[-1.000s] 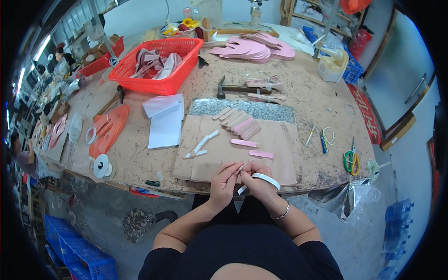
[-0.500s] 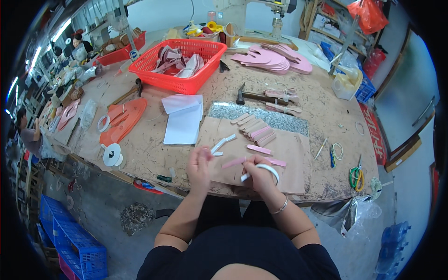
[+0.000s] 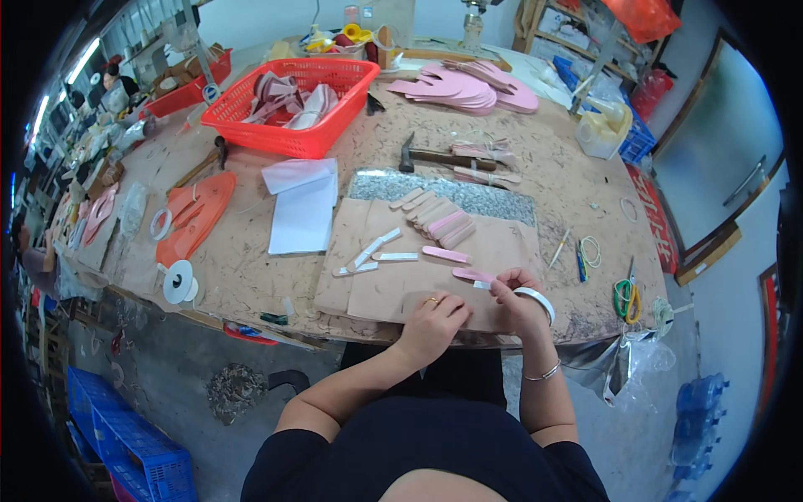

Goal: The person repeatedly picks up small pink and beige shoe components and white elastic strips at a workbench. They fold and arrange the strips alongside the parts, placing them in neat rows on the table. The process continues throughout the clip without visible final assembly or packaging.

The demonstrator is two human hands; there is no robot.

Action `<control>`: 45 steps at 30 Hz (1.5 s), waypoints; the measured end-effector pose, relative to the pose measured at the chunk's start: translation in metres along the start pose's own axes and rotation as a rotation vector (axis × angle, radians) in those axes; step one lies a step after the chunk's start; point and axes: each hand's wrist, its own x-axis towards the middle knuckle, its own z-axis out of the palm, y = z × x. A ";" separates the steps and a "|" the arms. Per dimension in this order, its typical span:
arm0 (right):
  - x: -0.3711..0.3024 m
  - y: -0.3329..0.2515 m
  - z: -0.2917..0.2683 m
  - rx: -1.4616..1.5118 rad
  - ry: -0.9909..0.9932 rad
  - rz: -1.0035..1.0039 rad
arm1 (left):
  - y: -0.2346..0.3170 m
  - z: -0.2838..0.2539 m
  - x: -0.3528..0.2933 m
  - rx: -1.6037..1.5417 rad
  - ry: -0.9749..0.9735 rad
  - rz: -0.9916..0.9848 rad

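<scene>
My right hand [image 3: 524, 308] grips a narrow roll of white tape [image 3: 545, 303], its pinched fingertips at a short white tape end [image 3: 483, 285] beside a pink strip [image 3: 474, 274]. My left hand [image 3: 435, 325], wearing a ring, rests on brown paper [image 3: 385, 305] near the table's front edge. Its fingers are curled together, and what they hold, if anything, is hidden. A second pink strip [image 3: 445, 254] lies just beyond. Several strips with white tape [image 3: 398, 257] lie to the left, and a fanned row of beige and pink strips [image 3: 439, 220] lies farther back.
Behind the paper are a speckled stone slab [image 3: 435, 191] and a hammer [image 3: 443, 156]. White sheets [image 3: 301, 217], a tape spool [image 3: 178, 283] and an orange sheet piece [image 3: 196, 213] lie left. A red basket [image 3: 309, 144] stands at the back. Scissors [image 3: 627, 299] and a pen [image 3: 581, 263] lie right.
The view has shifted. My left hand came down from the taped strips to the front of the paper. My right hand moved right with the tape roll. Another taped strip now lies at left.
</scene>
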 end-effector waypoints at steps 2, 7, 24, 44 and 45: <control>-0.010 0.000 0.000 -0.021 -0.003 0.029 | 0.000 -0.012 -0.001 -0.044 0.131 -0.052; -0.016 -0.011 0.025 -0.147 -0.153 0.054 | -0.016 -0.042 -0.024 -0.073 0.188 -0.147; -0.011 -0.015 0.046 -0.570 -0.222 -0.091 | -0.015 -0.027 -0.045 0.116 0.153 -0.023; -0.020 -0.009 0.007 -0.883 0.088 -0.400 | -0.008 -0.028 -0.036 0.206 0.064 -0.032; -0.020 -0.008 0.008 -0.903 0.094 -0.420 | -0.008 -0.028 -0.036 0.211 0.063 -0.033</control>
